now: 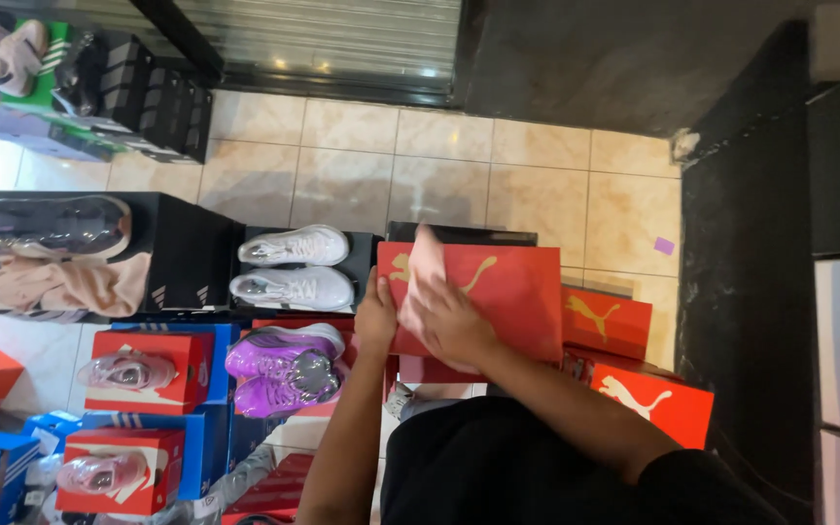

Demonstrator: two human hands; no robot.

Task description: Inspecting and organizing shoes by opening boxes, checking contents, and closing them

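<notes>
A red shoe box (512,292) with a gold animal logo on its lid is held in front of me. My left hand (374,316) grips its left edge. Over the lid lies my right hand (447,316), pressing a pale pink cloth (424,272) against the red surface. The cloth's upper end sticks up past the box's far edge. Both forearms reach in from the bottom of the view, above my black shirt.
More red boxes (653,394) stack to the right by a dark stone wall (746,292). On the left, wrapped white sneakers (294,267), purple sneakers (284,367) and pink shoes (128,371) sit on black, red and blue boxes. Beige tile floor (391,165) lies beyond.
</notes>
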